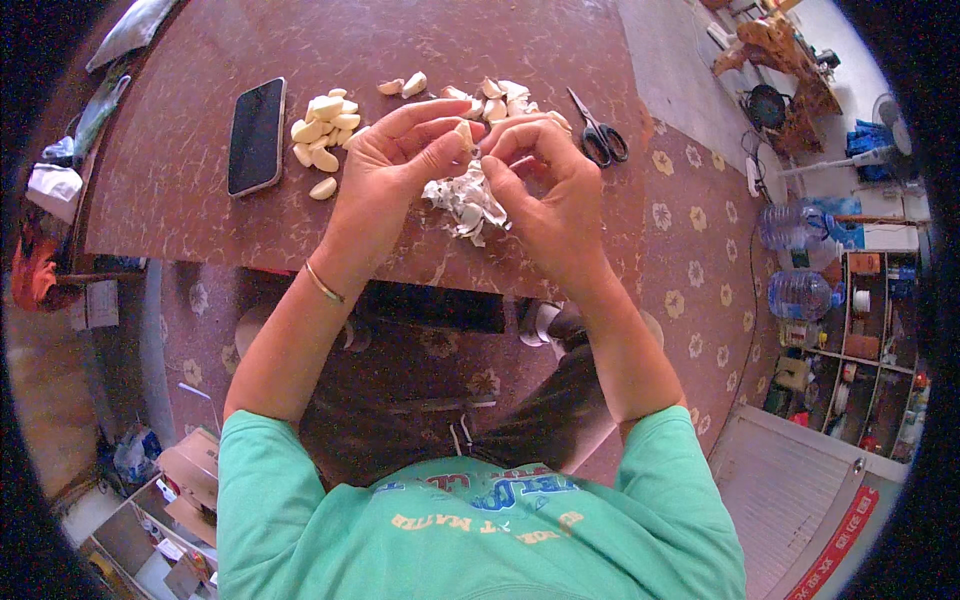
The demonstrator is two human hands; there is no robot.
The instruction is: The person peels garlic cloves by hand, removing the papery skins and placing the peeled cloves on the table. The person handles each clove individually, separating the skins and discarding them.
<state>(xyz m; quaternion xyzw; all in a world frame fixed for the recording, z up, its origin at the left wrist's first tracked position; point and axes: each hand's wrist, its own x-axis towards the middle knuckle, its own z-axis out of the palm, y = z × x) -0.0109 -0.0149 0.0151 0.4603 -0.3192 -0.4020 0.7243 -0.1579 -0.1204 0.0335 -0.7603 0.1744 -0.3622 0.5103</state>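
1. One clove (464,131), above the surface (400,45), pinched between the fingers of the left hand (398,152).
2. Right hand (550,178): fingers bent beside the clove; cannot tell whether they grip.
3. Skins (467,204): toward the near edge.
4. Peeled cloves (325,108): heaped between left hand and phone (257,137), toward the left edge.
5. Scissors (598,130): near the right edge.

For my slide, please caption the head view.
The left fingers hold a garlic clove beside the right fingers, near papery skins and peeled cloves.

Left hand (398,155) and right hand (550,178) curl inward, close together.
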